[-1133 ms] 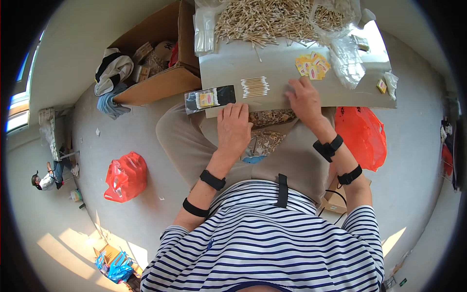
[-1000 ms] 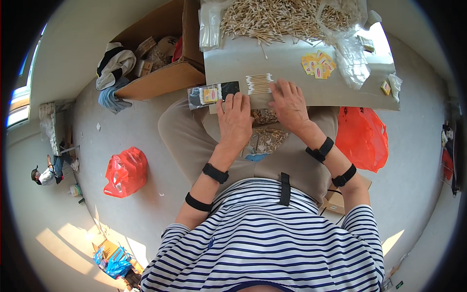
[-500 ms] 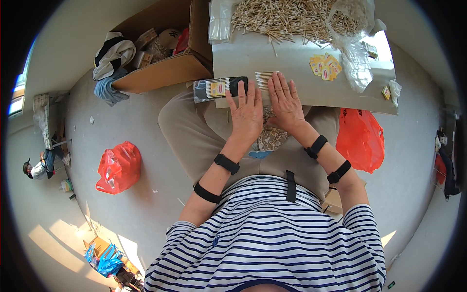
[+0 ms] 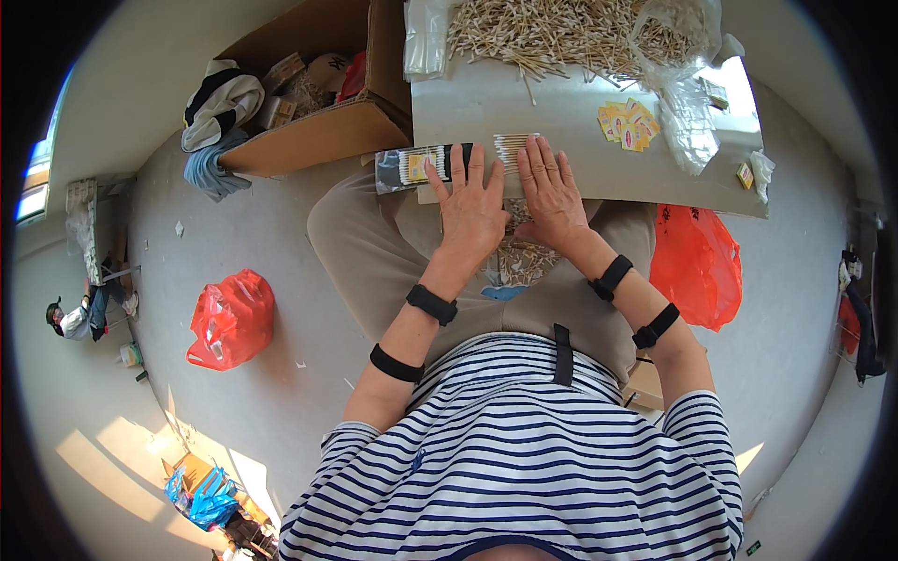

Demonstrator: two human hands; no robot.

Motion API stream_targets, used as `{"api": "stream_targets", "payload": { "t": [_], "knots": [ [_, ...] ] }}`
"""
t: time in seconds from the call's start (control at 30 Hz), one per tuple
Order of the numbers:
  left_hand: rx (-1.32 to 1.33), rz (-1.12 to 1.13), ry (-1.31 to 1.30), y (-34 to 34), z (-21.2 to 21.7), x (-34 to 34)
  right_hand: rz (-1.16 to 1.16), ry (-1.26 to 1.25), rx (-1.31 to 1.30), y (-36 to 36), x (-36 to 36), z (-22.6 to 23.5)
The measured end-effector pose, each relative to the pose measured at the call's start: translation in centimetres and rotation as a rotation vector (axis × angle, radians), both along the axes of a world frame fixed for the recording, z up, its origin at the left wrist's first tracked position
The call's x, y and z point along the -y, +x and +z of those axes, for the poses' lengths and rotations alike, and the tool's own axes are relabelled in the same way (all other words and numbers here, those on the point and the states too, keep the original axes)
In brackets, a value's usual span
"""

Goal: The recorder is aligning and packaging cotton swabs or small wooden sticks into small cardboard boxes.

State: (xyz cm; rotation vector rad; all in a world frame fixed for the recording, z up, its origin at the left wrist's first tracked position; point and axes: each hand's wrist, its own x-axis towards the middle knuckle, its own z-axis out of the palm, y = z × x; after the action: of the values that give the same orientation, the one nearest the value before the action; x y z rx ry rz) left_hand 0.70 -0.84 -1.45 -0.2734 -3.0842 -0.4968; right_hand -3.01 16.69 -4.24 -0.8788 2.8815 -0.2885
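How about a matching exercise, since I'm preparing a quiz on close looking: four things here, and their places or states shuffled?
Things:
1. Left hand
2. Right hand
3. Yellow cards
4. Loose swab heap

Places or states:
A. Overlapping one another in a small cluster
B. Fingers spread, some over the black end of a clear packet
C. At the far side of the table
D. Fingers straight, at the right end of the swab row

Pairs: 1-B, 2-D, 3-A, 4-C

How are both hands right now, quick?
Left hand: open, spread, at the swab packet.
Right hand: open, flattish, at the loose swab row.
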Motion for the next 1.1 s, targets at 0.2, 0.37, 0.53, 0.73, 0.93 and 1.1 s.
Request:
{"api": "stream_targets", "payload": {
  "t": [0.2,0.37,0.53,0.73,0.93,1.1],
  "knots": [
    [-0.007,-0.017,-0.005,-0.4,-0.7,-0.3,0.004,-0.008,-0.01,0.1,-0.1,-0.2],
    [-0.022,-0.023,-0.028,-0.2,-1.0,-0.3,0.0,-0.003,0.001,0.1,0.0,0.1],
    [-0.005,-0.023,-0.025,0.1,-0.9,-0.3,0.003,0.001,-0.005,0.1,-0.1,0.2],
    [-0.013,-0.003,0.018,-0.8,-0.4,0.1,0.003,0.011,-0.008,0.0,-0.1,0.2],
    [0.036,-0.001,-0.007,-1.1,-0.5,0.0,-0.001,0.051,0.013,0.0,0.0,0.3],
    [0.042,0.013,0.018,-1.4,-0.2,0.1,0.003,0.078,0.028,0.0,0.0,0.4]
  ]
}}
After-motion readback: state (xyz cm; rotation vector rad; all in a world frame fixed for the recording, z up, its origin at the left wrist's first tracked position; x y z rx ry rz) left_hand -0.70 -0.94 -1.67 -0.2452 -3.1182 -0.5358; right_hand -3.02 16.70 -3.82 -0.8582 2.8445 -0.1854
